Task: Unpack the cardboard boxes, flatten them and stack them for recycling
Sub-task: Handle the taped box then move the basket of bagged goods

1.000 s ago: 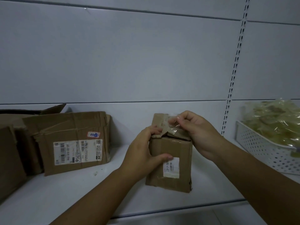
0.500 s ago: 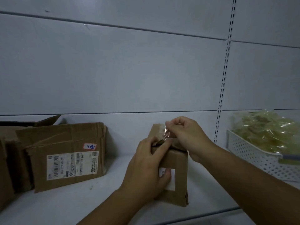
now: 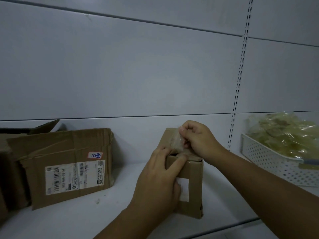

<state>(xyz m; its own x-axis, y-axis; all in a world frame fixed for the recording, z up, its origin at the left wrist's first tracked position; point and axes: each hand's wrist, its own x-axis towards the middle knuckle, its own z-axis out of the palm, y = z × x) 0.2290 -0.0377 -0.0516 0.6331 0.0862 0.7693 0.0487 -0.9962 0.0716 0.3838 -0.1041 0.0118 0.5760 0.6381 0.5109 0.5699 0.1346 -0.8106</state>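
Back wall: pale grey smooth panelled wall point(image 3: 138, 75), flat and matte, split by thin dark seams. It rises behind the small brown cardboard box point(image 3: 194, 171).
Upright: one slotted metal shelving strip point(image 3: 239, 87), behind and to the right of the small box.
Shelf: one white, smooth shelf board point(image 3: 120, 200). The small box stands upright on it.
Large box: one creased brown corrugated cardboard box with a white shipping label point(image 3: 65, 152), well to the left of the small box. Its top edge is crumpled.
Basket: one white perforated plastic basket point(image 3: 269, 163), to the right of the small box and apart from it. It is heaped with crinkled clear bags of yellowish-green contents point(image 3: 283, 133).
Far cardboard: darker brown cardboard with a raised flap point(image 3: 10, 169), left of the large box and farthest from the small box. The frame edge cuts it off, so its count cannot be told.
Small box: tall and narrow, with a white rectangular label point(image 3: 184, 188) on its front and one top flap raised at the back.
Left hand point(image 3: 158, 180): clamped on the small box's front. The thumb lies over the label and the fingers curl onto the top front edge.
Right hand point(image 3: 198, 138): above the small box's top, thumb and fingers pinched together on a strip of clear glossy tape point(image 3: 177, 144).
Tape: one wrinkled strip, running from the pinch down towards the box's top.
Count: two labelled boxes, two hands, one basket.
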